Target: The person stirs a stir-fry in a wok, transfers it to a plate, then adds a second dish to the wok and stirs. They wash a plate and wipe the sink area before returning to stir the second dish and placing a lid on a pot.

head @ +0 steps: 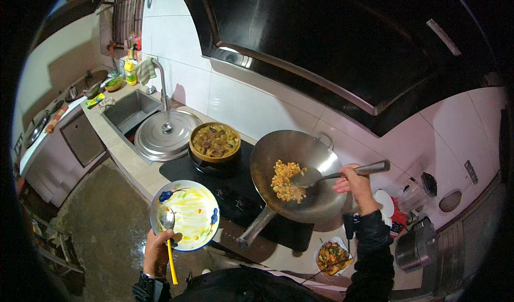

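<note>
My left hand (pixel 157 250) grips the rim of a white plate (pixel 190 209) with a blue edge and painted fruit, smeared with yellow residue. Under that thumb lies a spoon (pixel 167 219) with a yellow handle, its bowl resting on the plate. My right hand (pixel 356 184) holds a metal wok spatula (pixel 341 174) by its handle. The spatula's blade is in a steel wok (pixel 321 205), against a heap of corn kernels mixed with small orange bits (pixel 286 181). The wok stands on a black cooktop (pixel 237 193), its handle (pixel 257 226) pointing towards me.
Left of the wok, a brown bowl of cooked food (pixel 215 141) sits on the other burner. A large steel lid (pixel 166 131) partly covers the sink (pixel 130 109). Nearer me at right is a dish of vegetables (pixel 332 257). The black range hood (pixel 313 40) overhangs the wok.
</note>
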A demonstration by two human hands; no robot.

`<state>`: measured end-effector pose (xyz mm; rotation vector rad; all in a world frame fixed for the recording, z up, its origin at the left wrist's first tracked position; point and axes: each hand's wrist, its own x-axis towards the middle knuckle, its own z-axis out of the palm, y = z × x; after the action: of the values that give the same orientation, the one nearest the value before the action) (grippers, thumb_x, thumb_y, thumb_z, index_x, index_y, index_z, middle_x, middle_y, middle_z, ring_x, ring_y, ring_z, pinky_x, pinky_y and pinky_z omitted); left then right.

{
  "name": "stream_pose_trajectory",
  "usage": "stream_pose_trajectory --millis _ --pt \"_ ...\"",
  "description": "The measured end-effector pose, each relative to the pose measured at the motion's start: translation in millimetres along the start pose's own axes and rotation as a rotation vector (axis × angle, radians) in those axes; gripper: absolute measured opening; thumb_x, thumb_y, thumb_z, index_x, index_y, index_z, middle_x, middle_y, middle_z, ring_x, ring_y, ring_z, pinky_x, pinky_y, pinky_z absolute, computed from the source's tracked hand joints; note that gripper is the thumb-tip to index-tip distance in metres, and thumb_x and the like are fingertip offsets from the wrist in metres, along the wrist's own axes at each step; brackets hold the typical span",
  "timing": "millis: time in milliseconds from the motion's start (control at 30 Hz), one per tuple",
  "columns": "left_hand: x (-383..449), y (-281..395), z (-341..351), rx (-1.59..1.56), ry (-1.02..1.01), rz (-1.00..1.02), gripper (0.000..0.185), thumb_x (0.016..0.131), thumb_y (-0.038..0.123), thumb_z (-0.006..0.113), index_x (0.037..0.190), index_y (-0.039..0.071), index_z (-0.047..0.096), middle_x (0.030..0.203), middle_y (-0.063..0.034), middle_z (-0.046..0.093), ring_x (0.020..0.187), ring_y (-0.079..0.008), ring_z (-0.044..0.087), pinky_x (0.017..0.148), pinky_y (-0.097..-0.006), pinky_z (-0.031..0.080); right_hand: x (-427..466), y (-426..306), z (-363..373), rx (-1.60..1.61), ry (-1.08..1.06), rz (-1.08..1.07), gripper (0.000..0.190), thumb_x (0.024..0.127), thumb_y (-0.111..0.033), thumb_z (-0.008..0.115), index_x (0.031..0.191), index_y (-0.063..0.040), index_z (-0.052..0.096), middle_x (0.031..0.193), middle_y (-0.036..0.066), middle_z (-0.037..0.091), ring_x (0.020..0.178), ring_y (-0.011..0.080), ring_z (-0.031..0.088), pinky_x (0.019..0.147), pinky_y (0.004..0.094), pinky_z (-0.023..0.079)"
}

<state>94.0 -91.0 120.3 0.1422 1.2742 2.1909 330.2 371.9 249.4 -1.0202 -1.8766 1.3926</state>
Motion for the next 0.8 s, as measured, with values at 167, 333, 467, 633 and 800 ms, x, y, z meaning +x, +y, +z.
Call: stream_pose_trajectory --millis 167,333,467,633,800 --pt "-1 1 7 -0.002 -0.011 0.028 0.058 0.077 0.015 0.067 0.126 -0.007 0.047 0.110 -0.0156 0.063 0.093 -0.0226 0.064 0.083 -0.0325 0.052 -13 12 1 0.024 -0.037 0.097 0.030 0.089 -0.026 0.059 0.103 0.001 0.059 0.073 0.016 0.063 0.055 0.0261 0.068 0.046 0.0304 0.055" --pt "-4 1 16 -0.012 0.015 0.043 0.059 0.076 0.016 0.067 0.126 -0.008 0.047 0.112 -0.0161 0.063 0.095 -0.0227 0.064 0.084 -0.0333 0.053 -17 -13 -70 -0.191 -0.068 0.193 0.031 0.088 -0.026 0.060 0.099 0.002 0.060 0.071 0.017 0.062 0.054 0.0257 0.067 0.042 0.0294 0.054" --pt "-8 4 19 0.019 0.032 0.036 0.058 0.077 0.016 0.067 0.126 -0.008 0.047 0.110 -0.0158 0.063 0.093 -0.0219 0.064 0.084 -0.0325 0.053 -10 21 -50 -0.159 0.056 0.165 0.027 0.088 -0.023 0.061 0.098 0.002 0.061 0.073 0.016 0.063 0.055 0.0237 0.067 0.044 0.0290 0.054" --pt "-13 9 22 0.066 0.041 0.032 0.056 0.078 0.018 0.066 0.125 -0.007 0.048 0.110 -0.0147 0.063 0.092 -0.0208 0.065 0.084 -0.0311 0.052 11 53 -3 -0.020 -0.048 -0.033 0.023 0.091 -0.019 0.058 0.101 0.000 0.064 0.076 0.014 0.064 0.064 0.0208 0.068 0.055 0.0266 0.055" --pt "-17 11 25 0.072 -0.031 0.047 0.055 0.080 0.021 0.065 0.126 -0.005 0.049 0.113 -0.0140 0.062 0.099 -0.0209 0.064 0.086 -0.0314 0.051 14 31 -10 -0.066 -0.044 -0.146 0.026 0.093 -0.022 0.058 0.103 0.001 0.064 0.080 0.014 0.066 0.069 0.0210 0.069 0.059 0.0269 0.057"
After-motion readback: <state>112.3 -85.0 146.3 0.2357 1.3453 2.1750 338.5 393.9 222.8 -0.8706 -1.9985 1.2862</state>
